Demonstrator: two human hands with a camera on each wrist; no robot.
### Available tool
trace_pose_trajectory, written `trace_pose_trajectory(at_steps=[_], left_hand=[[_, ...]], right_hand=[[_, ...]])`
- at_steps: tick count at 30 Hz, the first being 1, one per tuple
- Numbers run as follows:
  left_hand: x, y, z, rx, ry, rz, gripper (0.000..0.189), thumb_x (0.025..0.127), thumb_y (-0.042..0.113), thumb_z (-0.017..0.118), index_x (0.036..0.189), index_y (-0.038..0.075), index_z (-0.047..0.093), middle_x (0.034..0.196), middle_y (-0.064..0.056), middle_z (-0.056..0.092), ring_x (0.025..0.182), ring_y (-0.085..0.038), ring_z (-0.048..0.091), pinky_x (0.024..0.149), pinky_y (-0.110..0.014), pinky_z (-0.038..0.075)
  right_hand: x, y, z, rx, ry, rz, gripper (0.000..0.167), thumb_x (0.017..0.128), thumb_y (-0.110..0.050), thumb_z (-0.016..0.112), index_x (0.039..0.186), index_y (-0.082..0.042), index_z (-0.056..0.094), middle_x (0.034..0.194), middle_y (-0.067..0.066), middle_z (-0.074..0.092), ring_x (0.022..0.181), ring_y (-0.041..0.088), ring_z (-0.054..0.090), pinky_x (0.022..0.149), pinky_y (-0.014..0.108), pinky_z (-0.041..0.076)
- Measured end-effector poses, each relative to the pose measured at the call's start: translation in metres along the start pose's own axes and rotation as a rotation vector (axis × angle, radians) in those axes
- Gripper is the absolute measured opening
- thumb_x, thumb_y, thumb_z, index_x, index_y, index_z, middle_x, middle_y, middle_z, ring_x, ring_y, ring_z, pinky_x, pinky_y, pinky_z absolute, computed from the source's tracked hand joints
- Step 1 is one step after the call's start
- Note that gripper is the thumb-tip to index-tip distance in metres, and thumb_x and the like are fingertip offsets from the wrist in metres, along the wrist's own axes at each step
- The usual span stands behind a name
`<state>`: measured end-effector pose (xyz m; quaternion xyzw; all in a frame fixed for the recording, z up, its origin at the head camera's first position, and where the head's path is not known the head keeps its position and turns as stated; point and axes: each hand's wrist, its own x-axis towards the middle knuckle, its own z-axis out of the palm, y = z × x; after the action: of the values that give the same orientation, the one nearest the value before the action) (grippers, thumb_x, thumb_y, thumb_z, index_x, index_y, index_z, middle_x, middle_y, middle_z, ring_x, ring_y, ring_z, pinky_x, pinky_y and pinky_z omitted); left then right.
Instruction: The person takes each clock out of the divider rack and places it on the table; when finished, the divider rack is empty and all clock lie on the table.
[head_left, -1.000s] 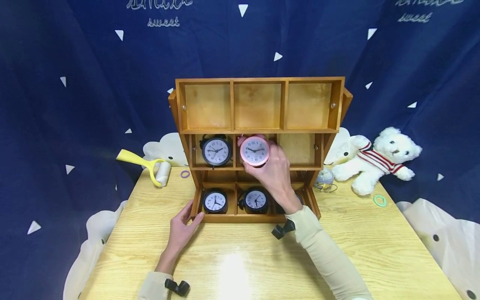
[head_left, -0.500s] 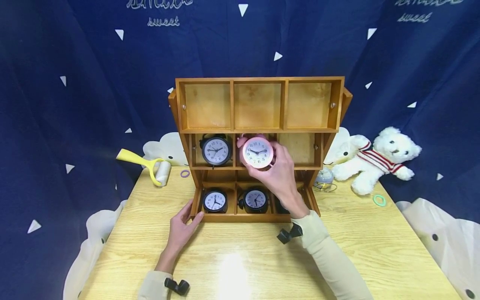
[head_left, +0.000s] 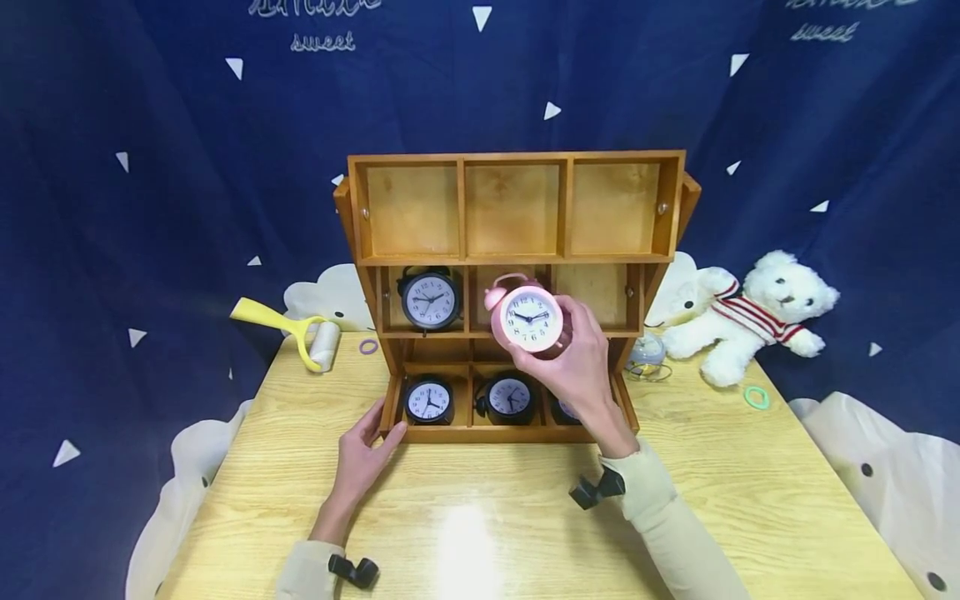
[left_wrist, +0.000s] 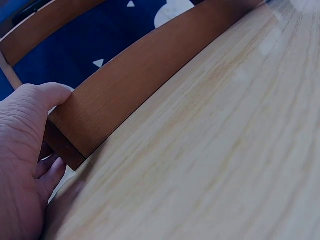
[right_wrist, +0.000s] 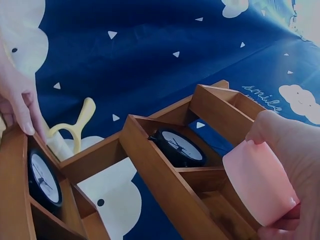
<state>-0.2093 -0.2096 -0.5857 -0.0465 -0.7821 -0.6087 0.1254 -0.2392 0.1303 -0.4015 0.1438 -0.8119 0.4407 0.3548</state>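
Observation:
A pink twin-bell alarm clock (head_left: 531, 320) is gripped between the thumb and fingers of my right hand (head_left: 581, 367), in front of the middle compartment of the wooden shelf's second tier. Its white dial faces me; in the right wrist view its pink back (right_wrist: 260, 182) shows. My left hand (head_left: 358, 462) grips the lower left corner of the tiered wooden shelf (head_left: 498, 435), thumb over the front board (left_wrist: 115, 90) and fingers along the side. A black alarm clock (head_left: 431, 300) stands in the second tier's left compartment. Below, black clocks (head_left: 429, 401) occupy the bottom tier, the right one partly hidden by my right arm.
Left of the shelf lie a yellow-handled lint roller (head_left: 300, 329) and a purple ring (head_left: 368, 347). To its right are a small clear-and-grey object (head_left: 647, 352), a white teddy bear (head_left: 765, 312) and a green ring (head_left: 756, 397). A dark blue curtain (head_left: 480, 83) hangs behind.
The pink alarm clock has come out of the second tier's middle compartment, toward me and slightly right and down, in my right hand. My left hand has stayed on the shelf corner.

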Motion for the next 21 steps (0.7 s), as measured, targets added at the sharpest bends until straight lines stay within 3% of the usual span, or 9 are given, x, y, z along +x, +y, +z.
trace_pose_trajectory(at_steps=[7,12,19,21], left_hand=[[-0.001,0.002,0.001,-0.037,0.007,0.002,0.063,0.094,0.014,0.080,0.150,0.002,0.054,0.151,-0.020,0.054,0.136,-0.033,0.055,0.108,-0.029,0.047],[0.000,0.003,0.001,-0.044,0.000,-0.015,0.063,0.095,0.013,0.079,0.150,0.001,0.053,0.152,-0.020,0.053,0.138,-0.035,0.054,0.111,-0.035,0.046],[-0.006,0.039,-0.002,-0.043,-0.028,-0.019,0.062,0.095,0.007,0.077,0.148,-0.008,0.050,0.151,-0.027,0.051,0.138,-0.040,0.052,0.112,-0.046,0.045],[-0.007,0.039,-0.002,-0.038,-0.028,-0.017,0.062,0.095,0.008,0.077,0.148,-0.008,0.050,0.151,-0.027,0.051,0.138,-0.040,0.053,0.111,-0.046,0.045]], right_hand=[[-0.012,0.003,-0.015,-0.034,0.028,-0.029,0.085,0.062,-0.037,0.097,0.131,-0.002,0.061,0.119,0.013,0.065,0.106,0.025,0.063,0.085,0.034,0.054],[-0.023,0.008,-0.028,-0.037,0.042,-0.035,0.085,0.061,-0.033,0.097,0.130,0.000,0.062,0.118,0.014,0.065,0.106,0.025,0.062,0.087,0.022,0.049],[-0.038,0.019,-0.050,-0.041,0.064,-0.022,0.084,0.060,-0.024,0.098,0.130,0.003,0.061,0.116,0.017,0.065,0.099,0.022,0.060,0.078,0.010,0.048],[-0.043,0.022,-0.056,-0.037,0.069,-0.014,0.083,0.060,-0.021,0.098,0.130,0.004,0.061,0.115,0.017,0.065,0.097,0.020,0.060,0.075,0.006,0.048]])
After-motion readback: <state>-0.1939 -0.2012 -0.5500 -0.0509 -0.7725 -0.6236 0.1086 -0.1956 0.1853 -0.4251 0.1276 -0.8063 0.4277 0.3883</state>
